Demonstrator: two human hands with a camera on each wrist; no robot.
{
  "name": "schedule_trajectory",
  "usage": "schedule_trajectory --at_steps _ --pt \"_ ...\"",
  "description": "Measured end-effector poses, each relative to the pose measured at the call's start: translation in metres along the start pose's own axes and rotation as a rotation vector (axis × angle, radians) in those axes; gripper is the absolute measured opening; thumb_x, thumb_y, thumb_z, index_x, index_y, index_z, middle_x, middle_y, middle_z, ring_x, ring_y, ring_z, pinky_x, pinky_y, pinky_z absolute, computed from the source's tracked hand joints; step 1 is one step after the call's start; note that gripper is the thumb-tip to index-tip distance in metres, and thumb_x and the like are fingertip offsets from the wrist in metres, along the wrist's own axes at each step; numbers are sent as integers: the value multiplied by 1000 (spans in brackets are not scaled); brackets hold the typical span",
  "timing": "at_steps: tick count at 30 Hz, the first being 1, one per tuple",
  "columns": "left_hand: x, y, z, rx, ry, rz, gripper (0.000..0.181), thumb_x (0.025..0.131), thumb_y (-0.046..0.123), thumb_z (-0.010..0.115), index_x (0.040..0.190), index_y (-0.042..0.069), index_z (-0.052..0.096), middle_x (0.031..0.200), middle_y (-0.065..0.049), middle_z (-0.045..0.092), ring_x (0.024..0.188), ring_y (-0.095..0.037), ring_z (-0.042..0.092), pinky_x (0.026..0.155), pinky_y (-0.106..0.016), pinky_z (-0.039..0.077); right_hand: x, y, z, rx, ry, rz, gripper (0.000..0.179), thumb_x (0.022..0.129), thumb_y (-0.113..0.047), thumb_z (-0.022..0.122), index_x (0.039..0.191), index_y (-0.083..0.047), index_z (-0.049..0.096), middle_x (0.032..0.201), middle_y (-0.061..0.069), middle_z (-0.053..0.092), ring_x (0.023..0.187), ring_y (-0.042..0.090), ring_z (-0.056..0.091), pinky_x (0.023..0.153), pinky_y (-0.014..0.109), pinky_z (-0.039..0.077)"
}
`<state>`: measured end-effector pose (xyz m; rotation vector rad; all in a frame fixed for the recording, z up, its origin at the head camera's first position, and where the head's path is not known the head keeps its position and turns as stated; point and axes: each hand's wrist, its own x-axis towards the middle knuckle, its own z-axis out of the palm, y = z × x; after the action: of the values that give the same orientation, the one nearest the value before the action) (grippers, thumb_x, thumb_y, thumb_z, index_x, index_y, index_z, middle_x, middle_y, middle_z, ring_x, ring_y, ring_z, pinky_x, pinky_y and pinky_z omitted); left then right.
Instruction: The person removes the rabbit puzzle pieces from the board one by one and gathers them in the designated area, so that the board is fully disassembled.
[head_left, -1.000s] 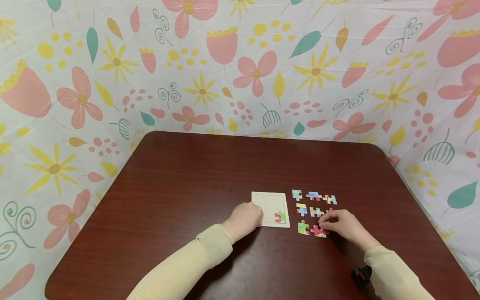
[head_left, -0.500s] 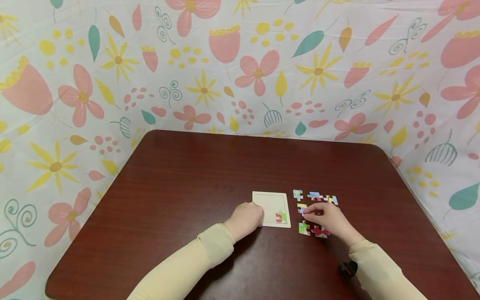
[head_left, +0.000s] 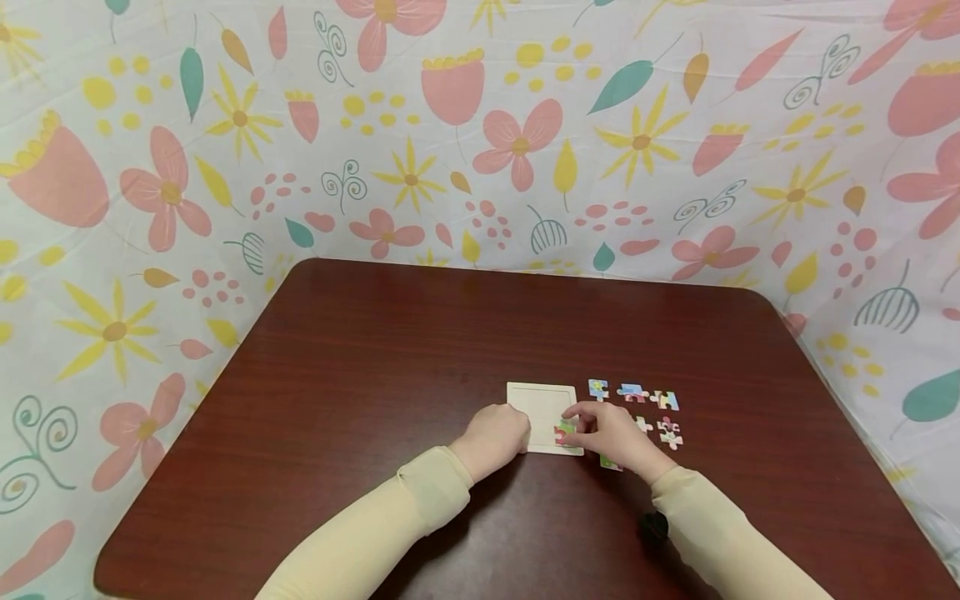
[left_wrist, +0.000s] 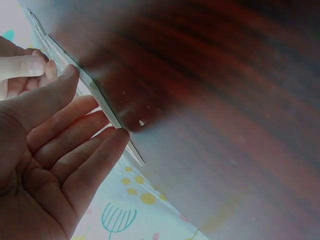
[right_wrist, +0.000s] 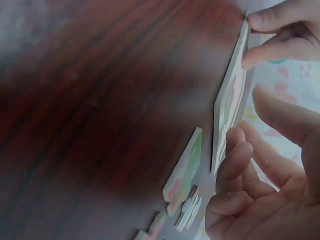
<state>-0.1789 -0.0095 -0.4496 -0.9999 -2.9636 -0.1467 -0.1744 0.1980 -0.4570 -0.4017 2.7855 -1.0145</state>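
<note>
A pale square puzzle tray (head_left: pixel 536 400) lies on the table with a red-and-green jigsaw piece (head_left: pixel 561 435) in its near right corner. My left hand (head_left: pixel 491 435) holds the tray by its left side, thumb and fingers at the edge in the left wrist view. My right hand (head_left: pixel 618 437) reaches over the tray's right edge, thumb and index finger spread on either side of that piece. In the right wrist view the thumb (right_wrist: pixel 280 112) stands apart from the other, bent fingers, and no piece shows between them.
Several loose jigsaw pieces lie to the right of the tray, among them a blue one (head_left: pixel 597 389), a pink one (head_left: pixel 670 432) and a green one (head_left: pixel 611 463) partly under my right hand. The dark wooden table (head_left: pixel 390 333) ends at a flowered cloth (head_left: pixel 450 183).
My right hand has moved left from the loose pieces to the tray's right edge, and covers some pieces in the head view. My left hand has stayed at the tray.
</note>
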Motion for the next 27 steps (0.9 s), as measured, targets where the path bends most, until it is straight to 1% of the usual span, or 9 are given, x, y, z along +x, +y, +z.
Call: schedule_trajectory --at_steps 3,5,7,12,15,18,22,24,27 --pt "0 1 -1 5 -6 -5 13 63 11 73 59 22 68 58 11 61 51 -5 35 49 -21 40 1 -1 4 -62 8 0 34 77 -18 78 106 -4 66 62 -4 50 51 9 44 51 25 38" --pt "0 1 -1 3 -6 -5 14 63 10 72 58 21 67 57 11 60 51 -6 34 49 -21 39 2 -2 5 -107 12 2 34 77 -19 78 106 -5 66 61 -4 48 52 9 43 52 25 37" --pt "0 1 -2 2 -2 -1 13 63 10 72 58 22 67 57 11 60 52 -5 33 49 -21 39 2 -2 6 -129 12 8 32 77 -19 78 104 -7 66 61 -4 48 53 9 42 51 25 36" --pt "0 0 -2 8 9 3 13 63 10 72 57 21 67 57 11 59 52 -5 33 49 -21 40 3 -2 7 -125 8 5 27 76 -17 78 99 -8 67 61 -4 48 54 9 42 51 25 35" --pt "0 0 -1 8 12 4 13 63 10 72 57 21 67 57 11 60 52 -5 33 49 -22 40 3 -1 7 -114 9 -12 25 76 -15 78 97 -9 67 63 -4 49 55 9 43 51 25 36" --pt "0 -1 -1 -1 9 4 12 63 11 72 59 22 69 60 11 63 52 -4 37 49 -22 42 4 0 7 -117 22 -30 23 75 -14 78 95 -9 67 68 -2 52 59 11 45 54 26 38" --pt "0 0 -2 -10 7 1 11 64 12 73 62 22 71 64 10 66 52 -3 42 50 -22 43 6 1 6 -128 47 -40 21 75 -11 78 92 -11 66 76 0 56 69 13 49 61 28 41" --pt "0 0 -2 -9 7 -2 10 64 12 73 63 22 71 64 10 66 52 -3 44 50 -23 44 7 1 6 -118 52 -42 19 76 -9 77 90 -10 66 77 1 57 70 13 50 62 28 42" --pt "0 0 -1 -6 0 -7 8 65 14 74 64 22 72 65 10 67 53 -3 47 51 -23 45 7 1 5 -85 47 -39 15 77 -6 74 89 -9 66 75 0 58 67 12 51 61 28 43"
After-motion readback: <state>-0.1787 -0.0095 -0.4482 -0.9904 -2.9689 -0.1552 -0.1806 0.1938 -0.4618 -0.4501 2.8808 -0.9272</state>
